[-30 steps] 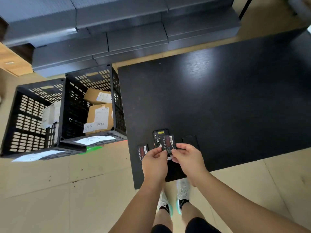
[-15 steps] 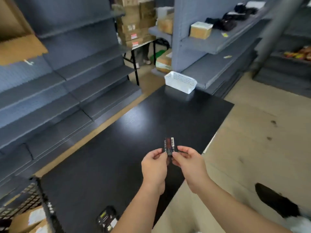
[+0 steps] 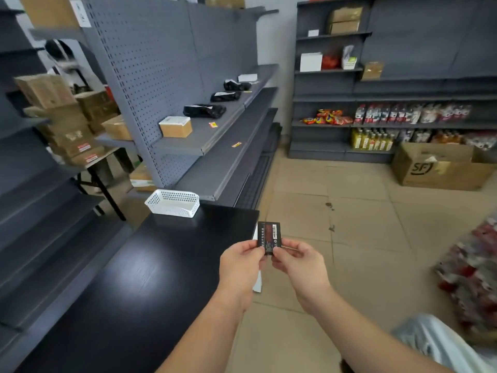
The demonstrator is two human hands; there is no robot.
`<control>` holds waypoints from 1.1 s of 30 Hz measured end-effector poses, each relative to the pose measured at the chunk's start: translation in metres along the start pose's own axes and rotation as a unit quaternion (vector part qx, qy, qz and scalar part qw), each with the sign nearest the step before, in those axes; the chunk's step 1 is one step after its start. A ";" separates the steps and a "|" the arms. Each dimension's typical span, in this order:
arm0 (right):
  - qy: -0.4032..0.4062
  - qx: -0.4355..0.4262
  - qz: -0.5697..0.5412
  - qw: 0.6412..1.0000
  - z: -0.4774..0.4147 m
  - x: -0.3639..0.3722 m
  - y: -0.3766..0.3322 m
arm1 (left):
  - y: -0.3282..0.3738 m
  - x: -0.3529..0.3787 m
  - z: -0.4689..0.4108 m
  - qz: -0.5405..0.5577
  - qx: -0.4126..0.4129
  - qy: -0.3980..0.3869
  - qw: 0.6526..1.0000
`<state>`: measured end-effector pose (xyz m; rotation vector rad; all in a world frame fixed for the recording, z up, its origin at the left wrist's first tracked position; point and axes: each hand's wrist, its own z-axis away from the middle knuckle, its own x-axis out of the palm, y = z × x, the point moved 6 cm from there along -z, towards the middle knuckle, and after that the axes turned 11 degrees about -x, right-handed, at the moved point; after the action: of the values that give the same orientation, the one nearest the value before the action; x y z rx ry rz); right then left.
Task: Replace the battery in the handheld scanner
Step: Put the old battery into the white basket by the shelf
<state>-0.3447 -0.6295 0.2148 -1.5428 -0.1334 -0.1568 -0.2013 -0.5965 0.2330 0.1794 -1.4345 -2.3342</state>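
Item: battery [image 3: 269, 237], one. A flat black rectangular pack with a red-and-white label, held upright in the air just past the near right corner of the tabletop [image 3: 150, 265], label toward the wearer. It touches nothing but fingers.

Hands, two. The left hand [image 3: 240, 265] pinches the pack's lower left edge between thumb and fingertips; the right hand [image 3: 298, 261] pinches its lower right edge the same way. Both are closed narrowly on the battery, forearms bare.

Handheld scanner: none in view. Whether it lies on the part of the tabletop below the picture's edge cannot be told.

Progress, as a judgement: one battery is out of any device and in hand, so the job sits mid-way, between removal and fitting. Whether this pack is the spent one or the fresh one cannot be told from the label, which is too small to read. Still to do, at least: seat a battery in the scanner and close its cover.

Other stock, placed from the tabletop:
- White perforated basket [image 3: 173, 203], one, at the tabletop's far corner; nothing shows above its rim.
- Grey shelving unit [image 3: 215, 141] just beyond the tabletop, carrying three black wrapped parcels, one tan box with a white lid, one white box at the far end.
- Large cardboard carton [image 3: 441, 168], one, on the floor well to the right of the tabletop.
- A white strip, one, at the tabletop's right edge, partly hidden behind the left hand; what it is cannot be told.
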 end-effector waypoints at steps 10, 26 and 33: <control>0.059 0.024 0.000 0.998 -0.110 -0.052 0.018 | 0.023 0.086 -0.099 -0.040 -0.039 -0.025 0.998; 0.129 0.037 0.034 0.990 -0.388 -0.050 0.024 | 0.116 0.196 -0.365 -0.088 -0.074 -0.069 0.991; 0.082 0.057 0.032 0.994 -0.496 -0.032 0.038 | 0.145 0.215 -0.455 -0.063 -0.073 -0.014 0.995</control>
<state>-0.3751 -1.1244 0.1601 -1.4127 0.0370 -0.2200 -0.2191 -1.1160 0.1682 0.2018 -1.2919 -2.5418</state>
